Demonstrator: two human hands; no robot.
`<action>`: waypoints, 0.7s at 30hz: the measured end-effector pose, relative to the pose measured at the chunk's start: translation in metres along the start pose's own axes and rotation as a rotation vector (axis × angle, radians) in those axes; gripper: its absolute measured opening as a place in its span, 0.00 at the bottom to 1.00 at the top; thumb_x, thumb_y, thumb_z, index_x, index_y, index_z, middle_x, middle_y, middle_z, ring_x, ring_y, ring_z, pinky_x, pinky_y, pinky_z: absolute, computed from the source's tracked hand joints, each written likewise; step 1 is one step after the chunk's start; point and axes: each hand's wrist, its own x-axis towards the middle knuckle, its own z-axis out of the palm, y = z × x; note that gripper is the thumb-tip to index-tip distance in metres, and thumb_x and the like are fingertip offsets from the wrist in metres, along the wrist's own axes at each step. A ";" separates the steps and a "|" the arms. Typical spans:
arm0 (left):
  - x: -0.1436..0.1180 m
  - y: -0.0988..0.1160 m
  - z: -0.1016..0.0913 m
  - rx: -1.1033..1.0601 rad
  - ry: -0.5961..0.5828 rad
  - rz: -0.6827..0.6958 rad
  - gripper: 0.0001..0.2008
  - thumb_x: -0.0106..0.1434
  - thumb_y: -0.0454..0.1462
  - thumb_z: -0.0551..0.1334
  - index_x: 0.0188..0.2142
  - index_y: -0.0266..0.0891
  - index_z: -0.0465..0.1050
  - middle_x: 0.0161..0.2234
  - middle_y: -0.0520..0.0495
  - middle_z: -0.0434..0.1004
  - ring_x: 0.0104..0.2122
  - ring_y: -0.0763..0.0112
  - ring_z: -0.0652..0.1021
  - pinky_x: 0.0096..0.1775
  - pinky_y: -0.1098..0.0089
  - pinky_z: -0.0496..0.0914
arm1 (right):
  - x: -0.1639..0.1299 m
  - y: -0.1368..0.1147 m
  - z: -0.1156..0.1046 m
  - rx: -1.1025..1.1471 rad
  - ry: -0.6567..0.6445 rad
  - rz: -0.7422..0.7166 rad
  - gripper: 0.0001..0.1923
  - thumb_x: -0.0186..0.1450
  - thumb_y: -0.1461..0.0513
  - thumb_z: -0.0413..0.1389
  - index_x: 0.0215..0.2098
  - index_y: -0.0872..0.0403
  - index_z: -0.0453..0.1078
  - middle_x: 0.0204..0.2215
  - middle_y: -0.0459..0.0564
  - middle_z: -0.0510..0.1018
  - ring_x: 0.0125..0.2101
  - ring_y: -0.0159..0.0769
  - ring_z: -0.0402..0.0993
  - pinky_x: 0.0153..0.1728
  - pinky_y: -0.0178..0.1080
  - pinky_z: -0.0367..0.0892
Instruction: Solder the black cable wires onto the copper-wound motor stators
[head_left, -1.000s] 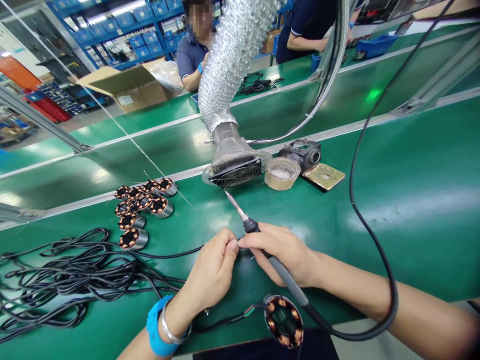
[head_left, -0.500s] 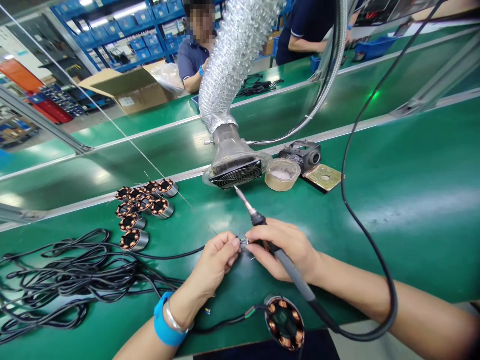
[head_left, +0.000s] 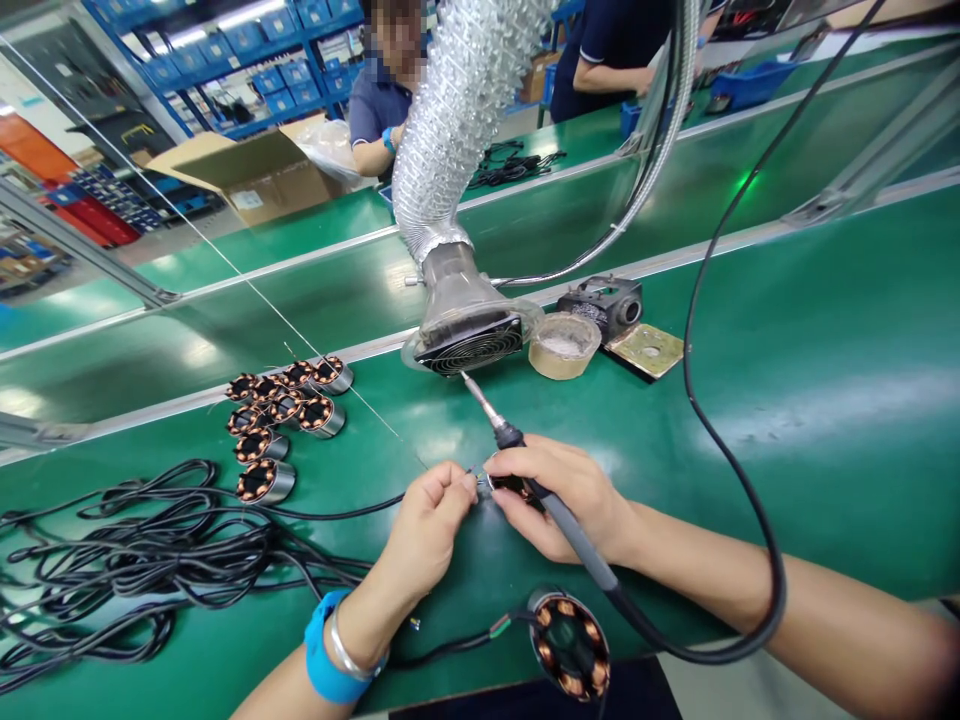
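On the far left of the green matted surface (head_left: 825, 330) lies a loose tangle of thin black cables (head_left: 127, 560), limp and light, the sort that drag their neighbours along if pulled from the middle and are better lifted by one free end. Just right of it sits a cluster of small round motor stators with copper windings (head_left: 281, 415), compact and dense-looking; their metal rims offer a firm hold, while the fine copper coils on top are probably easy to nick. Toward the centre, the left hand (head_left: 424, 535), with a blue wristband, has its fingers (head_left: 457, 490) pinched shut on the end of a thin black wire (head_left: 337, 508) running in from the cables; the stripped tip is too small to see clearly. Touching it from the right, the right hand (head_left: 566, 500) is clenched around the black-handled soldering iron (head_left: 525, 470), held low on the grip like a pen, its metal tip pointing up and away toward the clear fume-extractor hood with silver flexible duct (head_left: 465, 320). The iron looks light and stiff, and its tip is likely hot. A larger copper-wound stator (head_left: 568, 642) lies near the front edge, wired by a black lead.
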 end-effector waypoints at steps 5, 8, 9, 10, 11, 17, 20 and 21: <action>-0.007 0.006 -0.004 0.294 -0.022 0.169 0.22 0.67 0.52 0.52 0.30 0.34 0.59 0.24 0.54 0.56 0.25 0.80 0.58 0.29 0.76 0.57 | 0.002 0.000 -0.001 0.049 -0.004 -0.051 0.15 0.62 0.74 0.52 0.46 0.56 0.65 0.28 0.49 0.73 0.27 0.30 0.67 0.28 0.33 0.66; -0.009 0.011 -0.008 0.459 -0.012 0.239 0.19 0.69 0.49 0.51 0.35 0.34 0.64 0.28 0.52 0.61 0.30 0.78 0.62 0.35 0.75 0.59 | 0.002 0.001 -0.002 0.040 0.008 -0.034 0.14 0.63 0.74 0.52 0.46 0.57 0.65 0.30 0.49 0.74 0.28 0.30 0.68 0.30 0.33 0.67; -0.009 0.011 -0.009 0.479 -0.010 0.246 0.19 0.69 0.49 0.51 0.35 0.34 0.64 0.28 0.52 0.62 0.30 0.78 0.63 0.35 0.75 0.59 | 0.002 0.001 -0.002 0.039 0.003 -0.026 0.14 0.63 0.74 0.52 0.46 0.57 0.65 0.31 0.49 0.75 0.29 0.30 0.69 0.31 0.33 0.68; -0.009 0.012 -0.010 0.478 -0.015 0.245 0.19 0.69 0.49 0.51 0.34 0.34 0.64 0.28 0.52 0.62 0.30 0.78 0.63 0.35 0.75 0.59 | 0.002 0.000 -0.003 0.039 -0.003 -0.022 0.14 0.63 0.74 0.52 0.46 0.57 0.65 0.32 0.50 0.75 0.29 0.30 0.70 0.32 0.33 0.68; -0.007 0.012 -0.011 0.459 -0.026 0.239 0.19 0.69 0.49 0.51 0.33 0.34 0.63 0.28 0.52 0.62 0.30 0.78 0.63 0.35 0.75 0.59 | 0.002 0.000 -0.003 0.036 -0.008 -0.020 0.14 0.63 0.74 0.52 0.46 0.57 0.65 0.32 0.50 0.74 0.30 0.30 0.69 0.32 0.33 0.68; 0.000 0.007 -0.012 0.305 -0.092 0.225 0.20 0.67 0.49 0.53 0.29 0.33 0.61 0.26 0.52 0.60 0.29 0.79 0.62 0.33 0.76 0.59 | 0.004 -0.002 -0.001 0.008 -0.031 -0.023 0.14 0.62 0.72 0.53 0.46 0.58 0.66 0.27 0.49 0.71 0.26 0.31 0.65 0.28 0.33 0.64; 0.002 0.006 -0.010 0.172 -0.140 0.107 0.22 0.66 0.51 0.55 0.28 0.33 0.60 0.22 0.54 0.58 0.22 0.82 0.57 0.26 0.77 0.53 | 0.004 -0.003 -0.001 0.009 -0.044 -0.064 0.14 0.63 0.73 0.50 0.46 0.57 0.66 0.27 0.48 0.70 0.26 0.30 0.65 0.27 0.33 0.64; 0.002 0.006 -0.009 0.121 -0.155 0.059 0.22 0.65 0.51 0.56 0.28 0.33 0.60 0.21 0.55 0.56 0.20 0.84 0.54 0.24 0.77 0.50 | 0.003 -0.003 -0.001 -0.004 -0.052 -0.080 0.14 0.64 0.73 0.49 0.46 0.57 0.66 0.26 0.48 0.70 0.26 0.31 0.65 0.27 0.33 0.63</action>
